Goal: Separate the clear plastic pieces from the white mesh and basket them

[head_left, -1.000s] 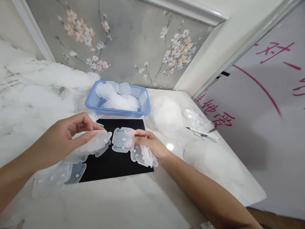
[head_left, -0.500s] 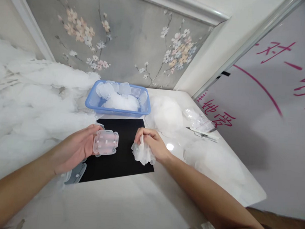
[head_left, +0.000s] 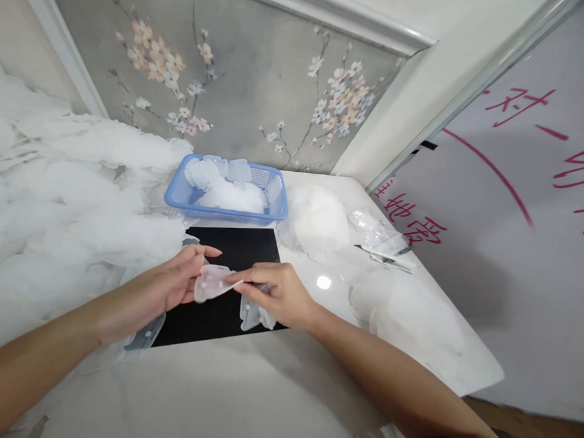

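A translucent, scallop-edged plastic piece with small pale dots is bent between my hands over a black mat. My right hand pinches its right edge between thumb and fingers. Beneath that hand, several similar clear pieces hang bunched, partly hidden by the fingers. My left hand is at the piece's other end, its digits apart and the upper one stretched out, with the piece touching its fingers. More clear pieces lie at the mat's left edge under my left wrist.
Behind the mat stands a blue basket with clear pieces inside. A large heap of translucent pieces covers the left side. Another pile sits right of the basket, near plastic bags and a thin pointed tool. Further pieces lie at right.
My right hand has moved left and taken the edge of the dotted piece, which was flat on my left fingers and is now bent. The left hand's digits have spread.
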A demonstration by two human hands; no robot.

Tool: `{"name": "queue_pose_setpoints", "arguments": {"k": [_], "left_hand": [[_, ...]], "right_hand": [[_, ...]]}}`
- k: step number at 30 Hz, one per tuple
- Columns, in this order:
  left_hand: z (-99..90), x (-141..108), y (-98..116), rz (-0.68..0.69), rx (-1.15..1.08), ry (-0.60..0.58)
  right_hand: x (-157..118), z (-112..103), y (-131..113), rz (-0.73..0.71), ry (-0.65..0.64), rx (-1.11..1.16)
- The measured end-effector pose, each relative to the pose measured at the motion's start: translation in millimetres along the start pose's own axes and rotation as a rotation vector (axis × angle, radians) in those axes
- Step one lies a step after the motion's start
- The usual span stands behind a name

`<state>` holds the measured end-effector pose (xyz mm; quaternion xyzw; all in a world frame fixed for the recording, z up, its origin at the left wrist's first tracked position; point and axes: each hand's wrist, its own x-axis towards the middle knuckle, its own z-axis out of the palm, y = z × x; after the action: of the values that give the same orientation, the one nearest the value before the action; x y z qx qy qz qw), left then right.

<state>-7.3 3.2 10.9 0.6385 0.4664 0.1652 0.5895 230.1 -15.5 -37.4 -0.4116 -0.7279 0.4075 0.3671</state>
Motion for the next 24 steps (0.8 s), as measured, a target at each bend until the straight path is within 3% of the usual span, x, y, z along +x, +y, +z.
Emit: {"name": "queue_pose_setpoints", "arguments": {"k": [4, 7, 10, 16, 24], "left_hand": [[-13.5, 5.1, -17.5, 0.208, 0.658, 0.167], [-21.2, 14.1, -34.3, 0.395, 0.921, 0.12], [-19.4, 20.9, -48.2, 0.47, 1.099, 0.111], [-5.7, 20.6, -50.0, 0.448, 1.286, 0.258], [-13.3, 21.9, -44.6, 0.478, 1.27, 0.308]], "right_hand": [[1.0, -6.0, 1.8, 0.331, -0.018, 0.473], [2.9, -8.1, 6.2, 0.52, -0.042, 0.735], [5.3, -9.8, 6.1, 0.602, -0.043, 0.861], [7.2, -14.1, 3.2, 0.669, -0.068, 0.915], [6.7, -12.9, 6.5, 0.68, -0.067, 0.951]]}}
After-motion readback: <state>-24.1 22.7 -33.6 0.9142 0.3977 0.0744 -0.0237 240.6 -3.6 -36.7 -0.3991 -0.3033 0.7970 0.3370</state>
